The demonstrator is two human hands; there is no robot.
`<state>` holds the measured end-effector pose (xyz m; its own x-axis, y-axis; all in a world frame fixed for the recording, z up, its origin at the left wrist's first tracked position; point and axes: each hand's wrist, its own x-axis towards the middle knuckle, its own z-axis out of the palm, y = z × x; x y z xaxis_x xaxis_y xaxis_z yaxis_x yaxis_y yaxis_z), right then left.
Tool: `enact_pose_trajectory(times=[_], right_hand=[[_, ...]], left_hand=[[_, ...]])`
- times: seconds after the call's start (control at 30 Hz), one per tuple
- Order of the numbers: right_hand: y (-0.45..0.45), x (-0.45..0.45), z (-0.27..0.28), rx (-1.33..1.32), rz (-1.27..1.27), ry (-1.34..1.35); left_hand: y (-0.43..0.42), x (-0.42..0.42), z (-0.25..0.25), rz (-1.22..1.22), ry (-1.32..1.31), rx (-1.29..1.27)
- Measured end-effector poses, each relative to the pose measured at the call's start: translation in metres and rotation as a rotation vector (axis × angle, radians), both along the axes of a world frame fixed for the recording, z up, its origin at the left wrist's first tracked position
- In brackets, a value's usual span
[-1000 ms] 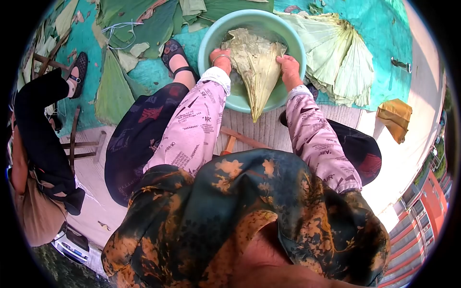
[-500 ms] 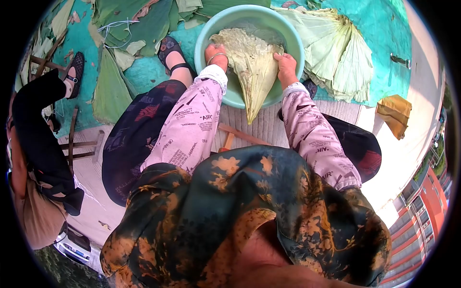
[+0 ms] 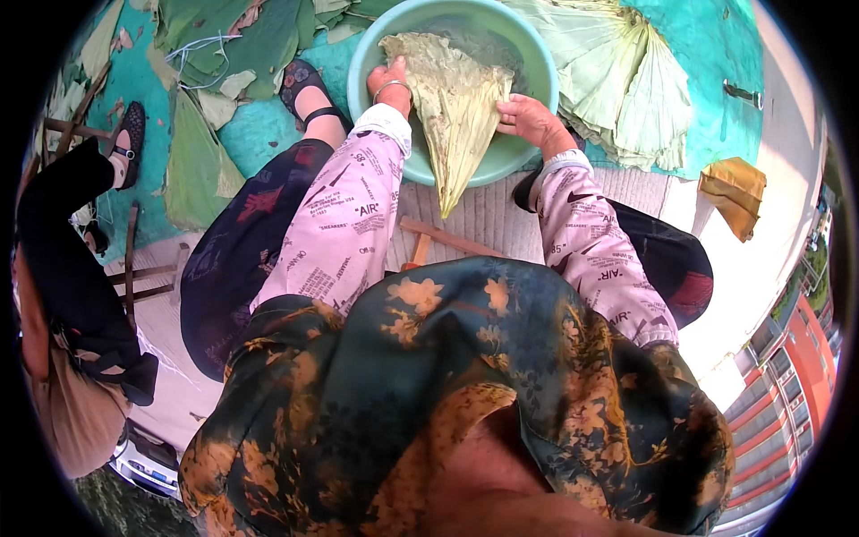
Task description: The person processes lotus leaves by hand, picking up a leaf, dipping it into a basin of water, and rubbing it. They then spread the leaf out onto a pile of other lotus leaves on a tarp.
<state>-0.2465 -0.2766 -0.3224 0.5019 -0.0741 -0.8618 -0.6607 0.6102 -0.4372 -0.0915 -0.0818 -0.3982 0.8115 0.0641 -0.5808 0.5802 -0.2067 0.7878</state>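
A round pale green basin (image 3: 358, 67) with water in it stands beyond my knees. Over it is a folded, wet yellowish leaf (image 3: 456, 107), its pointed end hanging past the near rim. My left hand (image 3: 391, 84) grips the leaf's left edge, a bracelet round the wrist. At the leaf's right edge my right hand (image 3: 530, 120) pinches it between thumb and fingers. Right of the basin lies a fan-shaped stack of pale green leaves (image 3: 626, 85).
A green sheet (image 3: 725, 54) under the basin bears darker leaves (image 3: 201, 148) and white string (image 3: 204, 55) at the left. A brown folded piece (image 3: 734, 194) lies right. Another person's leg (image 3: 67, 201) and wooden stools (image 3: 143, 277) are at the far left.
The basin, leaf and both hands appear slightly higher and farther left in view. My right hand has turned, its fingers now reaching left to the leaf's edge.
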Motion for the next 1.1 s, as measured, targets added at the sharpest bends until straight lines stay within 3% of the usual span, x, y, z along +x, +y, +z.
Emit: enact_pose_trajectory(times=[0.07,0.17,0.23,0.27,0.3,0.43,0.53,0.6,0.67,0.7,0.8,0.93,0.97,1.07,1.1], right_hand=[[0.005,-0.005,-0.017,-0.15,0.048,0.057],[0.009,0.009,-0.029,-0.75,0.252,0.164],[0.015,0.016,-0.016,-1.18,0.388,0.185],[0.018,0.018,-0.015,-1.208,0.402,0.181],[0.018,0.018,-0.015,-1.237,0.418,0.182],[0.011,0.016,-0.026,-1.203,0.319,0.171],[0.011,0.019,-0.02,-1.286,0.181,0.098],[0.007,0.018,-0.03,-0.73,-0.123,0.102],[0.016,0.014,-0.001,-0.057,-0.358,0.013],[0.019,0.009,0.0,-0.042,-0.272,0.031],[0.027,0.001,-0.016,-0.229,0.035,0.14],[0.035,0.015,-0.029,-1.054,0.559,0.331],[0.039,0.019,-0.023,-1.123,0.58,0.321],[0.041,0.024,-0.022,-1.13,0.557,0.396],[0.04,0.025,-0.021,-1.107,0.58,0.387]], left_hand=[[0.003,0.0,0.035,-0.065,0.129,-0.066],[0.011,-0.001,0.049,-0.13,0.762,-0.269],[0.023,-0.007,0.048,-0.431,0.836,-0.295],[0.027,-0.009,0.051,-0.558,0.837,-0.288],[0.023,-0.01,0.054,-0.627,0.809,-0.101],[0.013,-0.015,0.019,-0.365,0.491,0.056],[0.001,-0.013,0.04,-0.659,0.0,0.427],[0.002,-0.012,0.037,-0.575,-0.022,0.396],[0.004,-0.008,0.039,-0.518,-0.027,0.383],[0.006,-0.006,0.022,-0.524,-0.053,0.42],[0.009,-0.007,0.012,-0.471,-0.038,0.34],[0.01,-0.015,0.004,-0.478,-0.065,0.369],[0.009,-0.018,0.009,-0.464,-0.062,0.392],[0.009,-0.024,-0.013,-0.223,0.2,0.128],[0.011,-0.027,-0.021,-0.047,0.323,-0.171]])
